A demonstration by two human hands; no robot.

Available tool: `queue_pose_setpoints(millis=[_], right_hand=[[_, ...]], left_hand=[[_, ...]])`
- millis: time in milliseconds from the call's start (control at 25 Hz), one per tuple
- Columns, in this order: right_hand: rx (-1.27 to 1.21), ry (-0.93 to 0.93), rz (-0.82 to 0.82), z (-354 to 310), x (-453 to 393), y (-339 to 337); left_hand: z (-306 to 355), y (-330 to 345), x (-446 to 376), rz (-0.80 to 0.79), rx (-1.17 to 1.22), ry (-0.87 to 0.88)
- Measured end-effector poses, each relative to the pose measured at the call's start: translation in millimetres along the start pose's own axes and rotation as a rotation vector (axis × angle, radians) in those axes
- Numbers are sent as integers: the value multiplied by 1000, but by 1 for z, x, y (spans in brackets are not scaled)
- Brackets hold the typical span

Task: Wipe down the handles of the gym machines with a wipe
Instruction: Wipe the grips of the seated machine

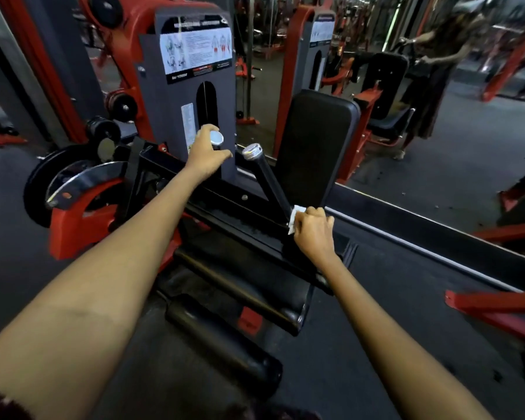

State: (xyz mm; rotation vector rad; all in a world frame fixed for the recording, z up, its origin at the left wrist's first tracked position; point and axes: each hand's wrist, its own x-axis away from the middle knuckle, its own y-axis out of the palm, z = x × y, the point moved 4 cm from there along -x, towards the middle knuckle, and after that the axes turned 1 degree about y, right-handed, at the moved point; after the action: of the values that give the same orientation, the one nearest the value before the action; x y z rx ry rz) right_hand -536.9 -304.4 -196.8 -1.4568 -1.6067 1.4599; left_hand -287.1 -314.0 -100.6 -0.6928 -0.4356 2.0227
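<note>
- The landmark is the grey weight-stack shroud (191,95) with its instruction poster, standing at the centre of a red and black gym machine. Everything below is placed against it.
- Far to the left of the shroud, low down, sits a round black weight disc with a chrome guard (73,183) on the red frame.
- Directly in front of the shroud's lower half, my left hand (208,157) is wrapped around the left handle (216,137), fingers curled just under its chrome end cap, steadying the machine.
- Just right of the shroud's base, the right handle (265,174) slants down toward me, a black bar with a chrome cap on top.
- At the foot of that bar, lower right of the shroud, my right hand (314,231) pinches the white wipe (294,218) against the bar's base, fingers closed over it.
- To do this well, I judge I should wrap the wipe fully round the bar, then draw it up to the cap with steady pressure, twisting to reach the far side.
- Right of the shroud stands the black back pad (315,147), with a mirror behind it.
</note>
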Motion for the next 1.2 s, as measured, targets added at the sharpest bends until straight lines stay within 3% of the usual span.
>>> queue_pose_setpoints(millis=[360, 520, 600, 720, 800, 920, 1080, 1200], right_hand=[[78, 189, 16, -36, 27, -3], [-200, 490, 118, -27, 26, -9], [-328, 545, 110, -33, 19, -7], [-578, 524, 241, -44, 12, -5], [-615, 520, 344, -50, 14, -4], [-574, 522, 413, -67, 8, -7], [-466, 290, 631, -103, -12, -26], [-305, 284, 734, -102, -1, -11]], left_hand=[[-6, -10, -9, -241, -46, 80], [-13, -16, -13, -283, -30, 132], [-18, -17, -16, -276, -11, 201], [-26, -14, -21, -206, -31, 351], [-27, -14, -27, -143, -4, 390], [-21, -14, -34, -119, 46, 386], [-24, -9, -42, -83, 28, 462], [-31, -6, -48, -102, 118, 433]])
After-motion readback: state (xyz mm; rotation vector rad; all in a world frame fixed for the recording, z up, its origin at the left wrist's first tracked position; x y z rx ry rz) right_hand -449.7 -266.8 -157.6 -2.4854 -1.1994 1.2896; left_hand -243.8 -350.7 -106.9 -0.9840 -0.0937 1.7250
